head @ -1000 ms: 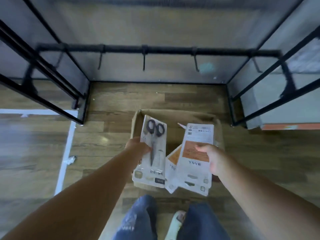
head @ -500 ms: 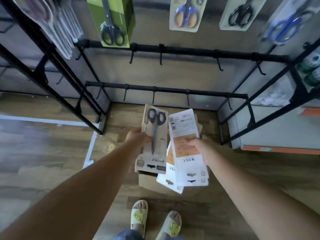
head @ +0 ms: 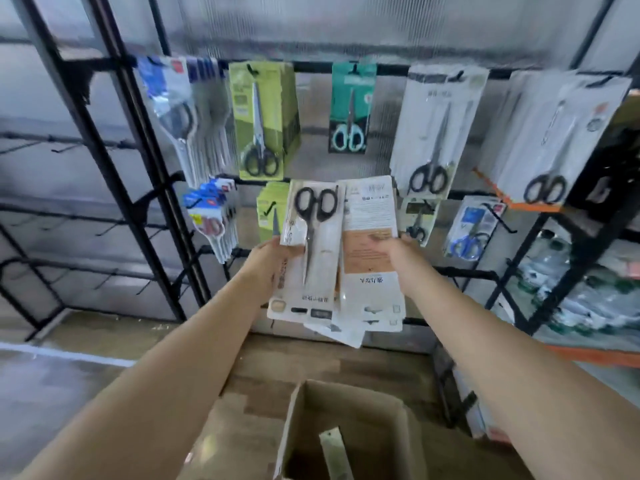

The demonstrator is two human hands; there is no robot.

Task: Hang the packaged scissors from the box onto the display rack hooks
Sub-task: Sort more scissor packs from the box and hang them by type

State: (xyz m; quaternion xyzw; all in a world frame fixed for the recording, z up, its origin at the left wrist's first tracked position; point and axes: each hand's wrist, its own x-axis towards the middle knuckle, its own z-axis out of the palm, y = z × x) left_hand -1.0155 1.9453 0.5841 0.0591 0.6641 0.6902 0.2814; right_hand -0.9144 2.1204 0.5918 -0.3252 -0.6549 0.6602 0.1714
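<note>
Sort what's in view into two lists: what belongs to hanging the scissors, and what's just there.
Part of the job:
- scissors pack, front showing, gripped by the left hand
- stack of packs, backs showing, gripped by the right hand
- cardboard box, open on the floor
- display rack

Just there:
- green packs already hung
- teal pack already hung
- shelf goods at right, blurred

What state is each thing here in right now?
Left hand: grips one scissors pack, held upside down, face out.
Right hand: holds several packs, backs showing.
Cardboard box: open on the floor.
Rack hooks: many already filled.
</note>
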